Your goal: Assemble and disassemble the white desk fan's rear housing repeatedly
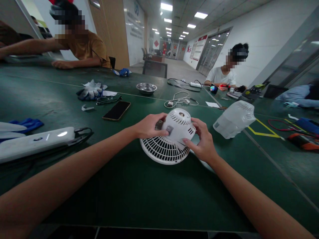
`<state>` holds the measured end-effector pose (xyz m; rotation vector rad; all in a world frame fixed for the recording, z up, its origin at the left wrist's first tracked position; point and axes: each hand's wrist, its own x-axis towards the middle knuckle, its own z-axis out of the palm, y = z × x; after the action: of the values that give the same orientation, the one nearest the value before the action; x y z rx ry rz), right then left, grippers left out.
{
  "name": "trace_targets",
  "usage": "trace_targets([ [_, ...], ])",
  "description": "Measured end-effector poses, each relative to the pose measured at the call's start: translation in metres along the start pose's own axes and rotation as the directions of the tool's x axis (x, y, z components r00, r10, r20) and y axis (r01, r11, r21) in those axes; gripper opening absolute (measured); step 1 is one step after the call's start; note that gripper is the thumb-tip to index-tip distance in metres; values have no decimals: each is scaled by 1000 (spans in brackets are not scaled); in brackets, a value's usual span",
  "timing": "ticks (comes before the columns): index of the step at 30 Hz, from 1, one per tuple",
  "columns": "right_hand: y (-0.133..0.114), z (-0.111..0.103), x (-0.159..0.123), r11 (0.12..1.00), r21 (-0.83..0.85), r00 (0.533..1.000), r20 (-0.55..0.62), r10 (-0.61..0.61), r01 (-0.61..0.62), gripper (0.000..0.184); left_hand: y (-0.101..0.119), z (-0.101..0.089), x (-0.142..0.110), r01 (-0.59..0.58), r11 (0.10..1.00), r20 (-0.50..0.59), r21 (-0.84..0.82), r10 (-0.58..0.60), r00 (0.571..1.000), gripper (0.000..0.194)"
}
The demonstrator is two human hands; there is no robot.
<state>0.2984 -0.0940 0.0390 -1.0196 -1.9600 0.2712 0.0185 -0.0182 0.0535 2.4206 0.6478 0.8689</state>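
A small white fan [171,141] lies face down on the green table [139,192], its round grille on the surface and its domed motor housing pointing up. My left hand [149,126] grips the left side of the housing with fingers curled round it. My right hand [203,139] holds the right side, thumb and fingers pressed on the housing. A separate white plastic fan cover [234,119] lies on its side to the right, apart from both hands.
A black phone [116,110], a metal bowl [146,88], work gloves [91,91], white cables [179,99] and a white power bank [37,141] lie on the table. Other people sit at the far left, far right and behind. Red wires [279,124] lie at right.
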Motion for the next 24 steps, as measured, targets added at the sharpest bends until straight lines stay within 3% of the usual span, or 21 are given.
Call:
trace_targets([
  [6,5,-5,-1,994,92,991,119,-67,57,80,8,-5,5,-33,988,62,151,24,998,70],
  [12,4,-7,0,996,83,985,168,-23,9,80,9,-7,5,14,997,123,81,-24,992,62],
  [17,5,-7,1,996,92,984,175,-16,0,80,11,-7,5,40,998,145,39,-45,988,68],
  [24,2,-6,1,987,127,976,208,67,-95,96,11,-2,4,64,998,127,-13,-62,990,74],
])
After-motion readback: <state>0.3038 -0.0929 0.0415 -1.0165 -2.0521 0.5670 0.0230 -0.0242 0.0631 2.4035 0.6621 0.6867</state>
